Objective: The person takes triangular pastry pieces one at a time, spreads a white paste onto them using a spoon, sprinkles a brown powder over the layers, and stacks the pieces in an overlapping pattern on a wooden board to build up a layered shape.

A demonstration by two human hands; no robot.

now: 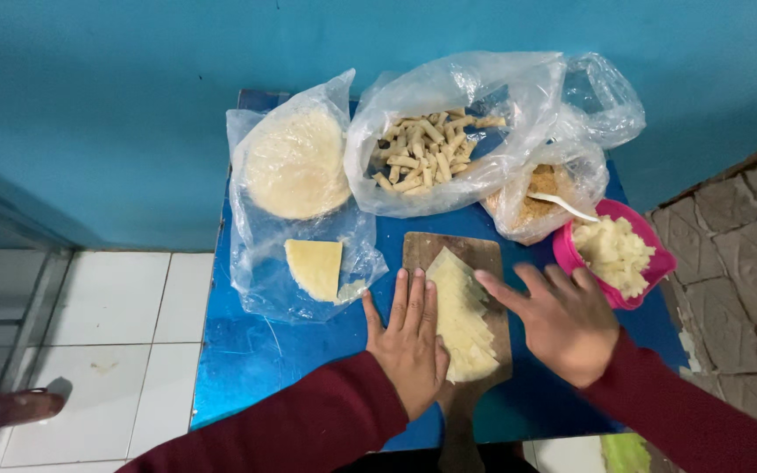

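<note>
My left hand [409,337] covers the near left part of the wooden board [466,254], and the board's handle runs off the bottom edge. The near edge of the blue worktop [256,368] is hidden behind my sleeves [308,429]. The clear bags [475,96] blur what lies inside, so I cannot tell what the brown crumbs [541,188] are. A purple object [10,407] on the floor is cut off at the left edge.
</note>
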